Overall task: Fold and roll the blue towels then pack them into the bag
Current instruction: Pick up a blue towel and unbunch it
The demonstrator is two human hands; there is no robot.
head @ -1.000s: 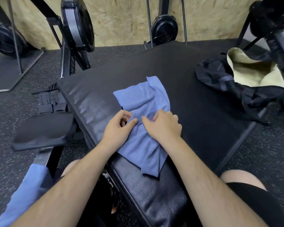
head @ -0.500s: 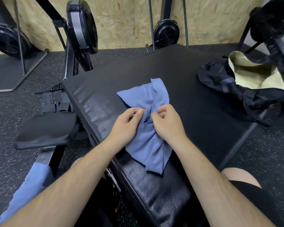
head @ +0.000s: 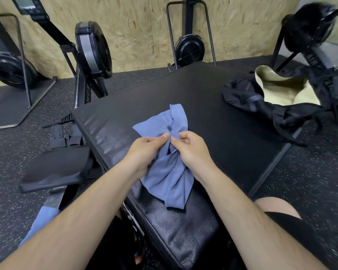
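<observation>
Change over one second, as I read it from the head view. The left hand (head: 144, 151) and right hand (head: 191, 151), which lay pressed on the blue towel (head: 168, 178), now pinch its middle between thumb and forefinger, the two pinches nearly touching. The towel, spread wide a second ago, is gathered into a narrow bunch at the pinch, with its middle raised off the pad (head: 213, 114). Its far part creases inward toward the hands.
</observation>
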